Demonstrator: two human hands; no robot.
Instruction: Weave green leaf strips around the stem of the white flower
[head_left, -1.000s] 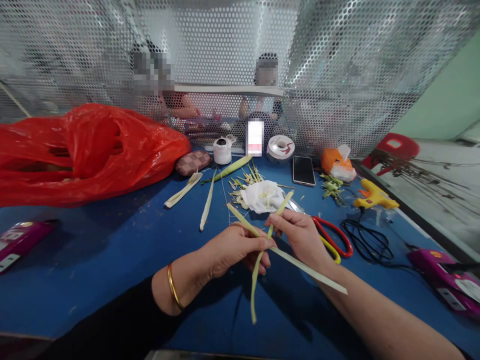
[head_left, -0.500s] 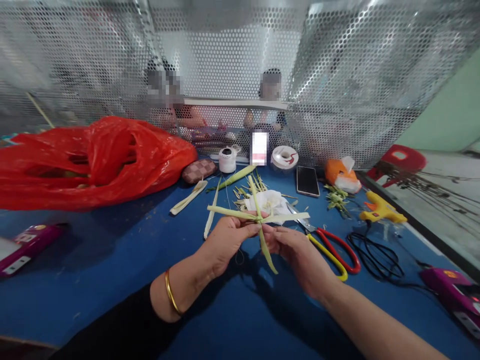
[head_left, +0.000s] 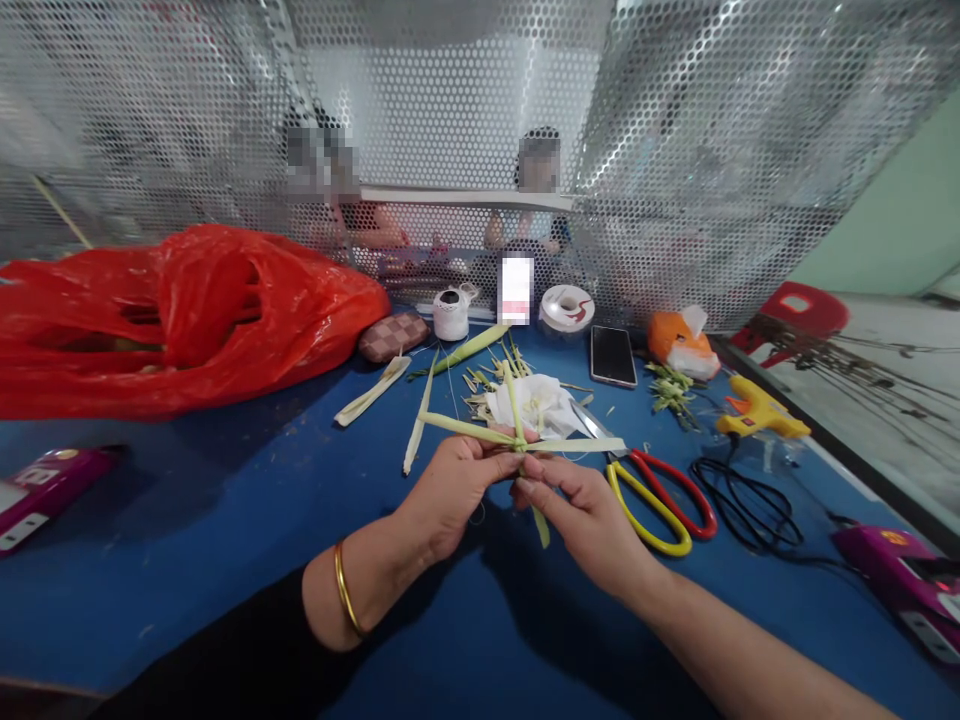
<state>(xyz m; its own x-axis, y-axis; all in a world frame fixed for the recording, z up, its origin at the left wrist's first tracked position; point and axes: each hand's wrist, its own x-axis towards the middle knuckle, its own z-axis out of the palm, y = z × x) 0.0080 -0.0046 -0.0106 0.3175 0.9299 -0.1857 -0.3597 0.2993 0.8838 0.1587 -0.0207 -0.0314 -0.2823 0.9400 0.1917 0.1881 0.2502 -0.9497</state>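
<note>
Between my hands is a cross of pale green leaf strips [head_left: 519,443], with a small knot at its middle and arms pointing left, right, away and toward me. My left hand [head_left: 459,490] pinches it near the knot with thumb and fingers. My right hand [head_left: 577,500] has its thumb and fingertips closed on the strip just below the knot, partly covering it. Behind the cross lies crumpled white tissue [head_left: 536,405] with leaf scraps around it. Scissors [head_left: 652,500] with one red and one yellow handle lie beside my right hand.
Left stands a red plastic bag [head_left: 187,320]. At the back are a thread spool [head_left: 450,315], a bright phone screen [head_left: 515,290], a ribbon roll [head_left: 568,309] and a dark phone [head_left: 613,355]. To the right lie a yellow glue gun [head_left: 761,408], its cable and a purple power strip [head_left: 896,575].
My right thumb and fingers have shifted over the strip below the knot, hiding more of it. The cross stays in my left hand. The whole view has shifted slightly.
</note>
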